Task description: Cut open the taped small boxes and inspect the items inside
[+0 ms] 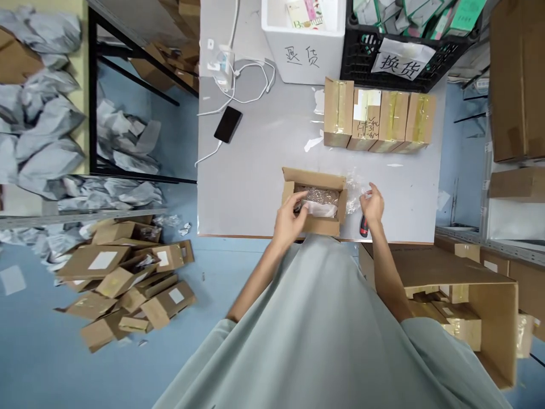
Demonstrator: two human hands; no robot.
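A small open cardboard box (322,227) stands at the table's front edge with its flaps up. Inside it lie clear bubble wrap (326,196) and a white item (320,209) whose kind I cannot make out. My left hand (289,220) is at the box's left end, thumb and fingers apart over the opening. To the right of the box, crumpled clear plastic wrap (353,196) lies against its side. My right hand (372,205) hovers beside that wrap, fingers loosely spread with nothing visible in them. Partly under the right wrist is a red-and-black handled tool (363,227).
Several taped cardboard boxes (365,126) stand in a row behind. Farther back are a white bin (302,54) and a black crate (361,57) of small packages. A phone (229,124) with cable lies left. Discarded boxes (123,272) cover the floor; a large carton (494,324) stands right.
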